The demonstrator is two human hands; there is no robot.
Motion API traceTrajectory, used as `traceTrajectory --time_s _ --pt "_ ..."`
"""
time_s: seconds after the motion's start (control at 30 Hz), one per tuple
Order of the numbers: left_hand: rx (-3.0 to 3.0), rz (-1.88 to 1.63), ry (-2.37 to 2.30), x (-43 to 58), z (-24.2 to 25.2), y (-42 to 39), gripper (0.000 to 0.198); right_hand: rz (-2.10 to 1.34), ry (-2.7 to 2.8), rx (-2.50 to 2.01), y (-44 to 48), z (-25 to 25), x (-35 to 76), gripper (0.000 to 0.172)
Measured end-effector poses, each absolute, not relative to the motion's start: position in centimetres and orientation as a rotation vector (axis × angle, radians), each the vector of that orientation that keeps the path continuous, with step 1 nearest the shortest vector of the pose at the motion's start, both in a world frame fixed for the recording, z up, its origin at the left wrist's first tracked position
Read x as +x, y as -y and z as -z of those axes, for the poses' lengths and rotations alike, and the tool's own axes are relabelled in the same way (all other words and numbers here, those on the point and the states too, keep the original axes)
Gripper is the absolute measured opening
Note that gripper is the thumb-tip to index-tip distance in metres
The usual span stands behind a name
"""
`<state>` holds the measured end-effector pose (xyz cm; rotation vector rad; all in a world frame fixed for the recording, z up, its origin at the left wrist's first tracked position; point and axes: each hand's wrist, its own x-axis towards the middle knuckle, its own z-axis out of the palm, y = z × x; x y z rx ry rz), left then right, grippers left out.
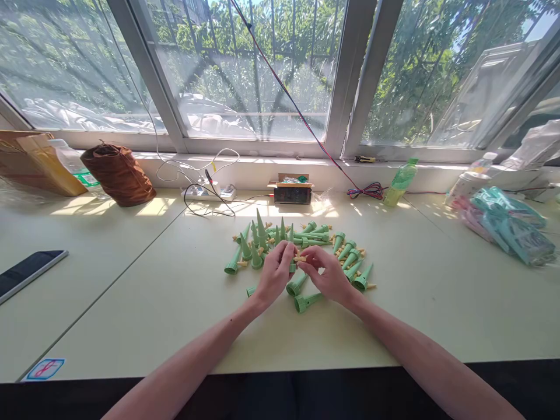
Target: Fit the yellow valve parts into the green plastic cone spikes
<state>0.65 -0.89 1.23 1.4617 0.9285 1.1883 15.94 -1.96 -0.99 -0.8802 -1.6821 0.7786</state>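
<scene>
In the head view, my left hand (275, 269) is closed around a green plastic watering spike (292, 266), which points up and is partly hidden by the fingers. My right hand (327, 273) pinches a small tan valve (300, 258) against the side of that spike; whether it is seated cannot be made out. Several more green spikes lie around both hands. Some stand upright behind my left hand, such as a tall spike (261, 230). Others with tan valves, like one spike (362, 281), lie beside my right hand. Just below the hands lies another spike (307, 301) with its open cap end leftward.
Behind the spikes stands a small open box (292, 194). A power strip (205, 191) with cables, a brown drawstring bag (118, 175) and a green bottle (400, 182) line the windowsill. A phone (30, 271) lies left; plastic packages (511, 224) lie right.
</scene>
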Motion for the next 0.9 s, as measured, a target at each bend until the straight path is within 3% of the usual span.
traceTrajectory --time_s 0.9 --pt "1.714 -1.224 -1.022 0.39 -0.85 0.79 0.038 -0.724 1.74 -0.928 2.13 0.55 16.4 0.018"
